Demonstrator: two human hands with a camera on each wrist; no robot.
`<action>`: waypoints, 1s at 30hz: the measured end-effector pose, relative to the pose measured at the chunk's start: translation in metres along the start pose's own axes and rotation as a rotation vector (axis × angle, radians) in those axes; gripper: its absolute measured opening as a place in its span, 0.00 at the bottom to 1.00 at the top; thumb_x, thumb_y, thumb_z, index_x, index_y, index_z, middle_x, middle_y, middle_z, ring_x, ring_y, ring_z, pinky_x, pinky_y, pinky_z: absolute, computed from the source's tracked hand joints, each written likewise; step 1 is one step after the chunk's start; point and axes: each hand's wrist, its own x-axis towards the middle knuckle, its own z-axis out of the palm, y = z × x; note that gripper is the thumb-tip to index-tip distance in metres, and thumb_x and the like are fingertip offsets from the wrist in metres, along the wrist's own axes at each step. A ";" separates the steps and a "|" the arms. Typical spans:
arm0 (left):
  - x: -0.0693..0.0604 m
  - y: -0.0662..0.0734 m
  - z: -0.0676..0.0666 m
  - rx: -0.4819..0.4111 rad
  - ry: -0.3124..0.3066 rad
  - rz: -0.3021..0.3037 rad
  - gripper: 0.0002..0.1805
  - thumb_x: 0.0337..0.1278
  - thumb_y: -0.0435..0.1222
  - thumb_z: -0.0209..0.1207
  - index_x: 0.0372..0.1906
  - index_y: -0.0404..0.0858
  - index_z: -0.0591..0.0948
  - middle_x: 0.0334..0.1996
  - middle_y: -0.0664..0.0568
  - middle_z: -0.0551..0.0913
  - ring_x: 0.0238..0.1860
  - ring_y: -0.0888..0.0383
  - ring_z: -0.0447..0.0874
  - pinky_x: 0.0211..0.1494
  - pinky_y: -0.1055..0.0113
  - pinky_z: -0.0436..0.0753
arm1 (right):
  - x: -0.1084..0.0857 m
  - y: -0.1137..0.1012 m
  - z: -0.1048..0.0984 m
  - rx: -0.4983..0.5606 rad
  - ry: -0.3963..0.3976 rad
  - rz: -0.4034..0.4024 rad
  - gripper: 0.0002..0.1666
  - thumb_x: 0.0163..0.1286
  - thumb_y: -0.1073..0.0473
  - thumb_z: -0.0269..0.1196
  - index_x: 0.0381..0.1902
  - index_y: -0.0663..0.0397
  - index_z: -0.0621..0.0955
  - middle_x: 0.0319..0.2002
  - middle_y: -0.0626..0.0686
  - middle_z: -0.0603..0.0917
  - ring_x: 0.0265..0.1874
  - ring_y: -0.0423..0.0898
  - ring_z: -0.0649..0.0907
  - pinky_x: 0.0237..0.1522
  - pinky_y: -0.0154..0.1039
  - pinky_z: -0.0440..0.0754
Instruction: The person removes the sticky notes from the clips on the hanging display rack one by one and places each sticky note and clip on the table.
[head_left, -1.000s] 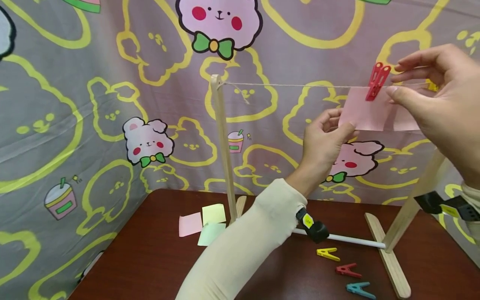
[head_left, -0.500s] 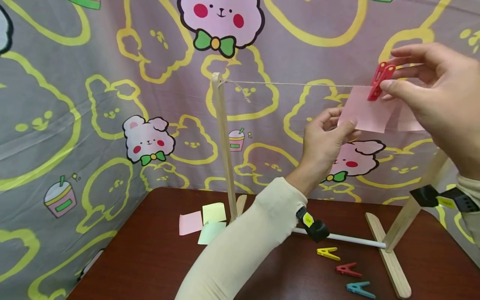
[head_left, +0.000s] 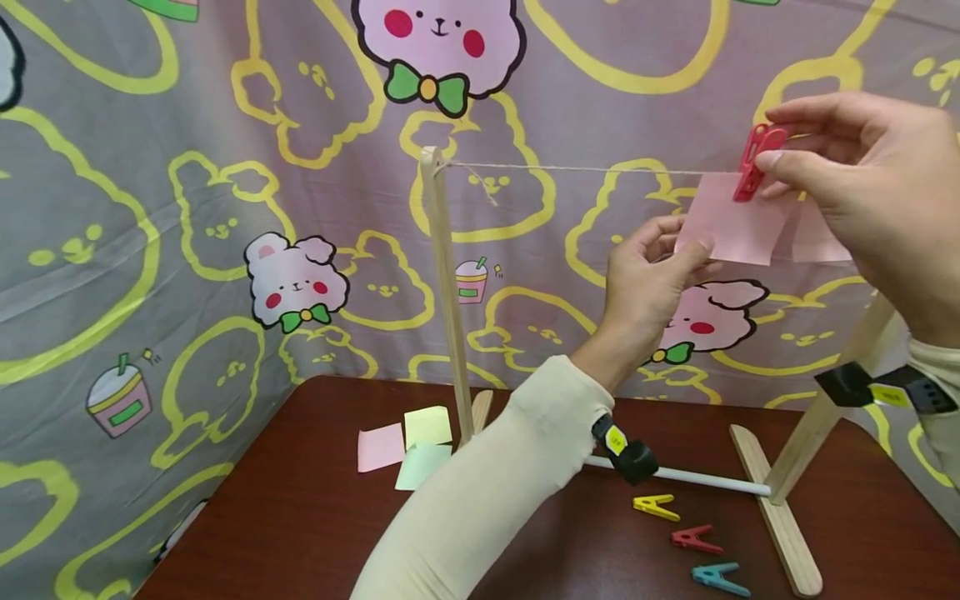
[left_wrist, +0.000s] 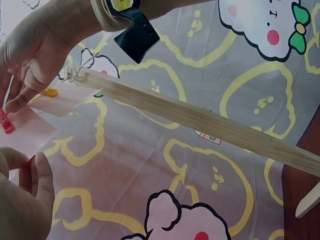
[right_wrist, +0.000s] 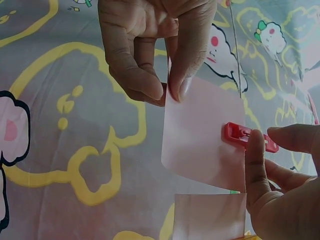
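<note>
A pink paper sheet (head_left: 731,221) hangs at the string (head_left: 570,169), its top edge under a red clothespin (head_left: 747,171). The left hand (head_left: 652,271) pinches the sheet's lower left corner between thumb and fingers. At the clothespin's handles, the right hand (head_left: 877,183) pinches with thumb and index finger, also seen on the red clothespin (right_wrist: 239,136) in the right wrist view. Beside it hangs a second pink sheet (right_wrist: 210,215), partly behind the right hand in the head view; a yellow clothespin (left_wrist: 49,92) is on it in the left wrist view.
A wooden post (head_left: 447,292) holds the string's left end; another post (head_left: 813,425) stands at right. Pink (head_left: 380,447), yellow (head_left: 428,426) and green (head_left: 423,467) sheets lie on the table. Yellow (head_left: 656,506), red (head_left: 697,539) and blue (head_left: 720,577) clothespins lie at front right.
The right thumb and fingers have moved left onto the red clothespin, and its handles now look closer together. The left hand has stayed at the sheet's corner.
</note>
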 end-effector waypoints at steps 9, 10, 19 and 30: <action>0.002 -0.002 -0.001 -0.045 -0.015 0.003 0.14 0.63 0.19 0.63 0.53 0.24 0.83 0.31 0.49 0.82 0.50 0.20 0.83 0.36 0.73 0.89 | 0.002 0.000 -0.001 -0.007 -0.015 -0.027 0.16 0.66 0.73 0.70 0.50 0.56 0.87 0.38 0.47 0.90 0.25 0.40 0.86 0.29 0.23 0.84; 0.002 -0.003 -0.001 -0.049 -0.020 0.003 0.14 0.63 0.19 0.63 0.54 0.24 0.83 0.31 0.52 0.82 0.50 0.20 0.83 0.36 0.74 0.89 | 0.002 0.000 -0.002 -0.030 -0.015 -0.032 0.15 0.66 0.73 0.70 0.49 0.56 0.87 0.38 0.46 0.90 0.25 0.39 0.86 0.30 0.23 0.84; 0.005 -0.004 -0.001 -0.068 -0.024 0.004 0.15 0.62 0.18 0.63 0.53 0.23 0.83 0.29 0.55 0.81 0.38 0.35 0.90 0.36 0.73 0.89 | 0.004 0.005 -0.006 0.049 -0.034 -0.084 0.14 0.64 0.76 0.70 0.46 0.60 0.86 0.36 0.49 0.89 0.29 0.39 0.86 0.32 0.21 0.84; 0.007 -0.005 -0.003 -0.070 -0.029 0.004 0.15 0.62 0.18 0.63 0.54 0.24 0.84 0.29 0.55 0.81 0.33 0.51 0.86 0.36 0.72 0.90 | 0.001 0.004 0.000 0.139 -0.018 -0.140 0.13 0.59 0.80 0.71 0.40 0.67 0.86 0.34 0.52 0.90 0.29 0.42 0.86 0.32 0.23 0.84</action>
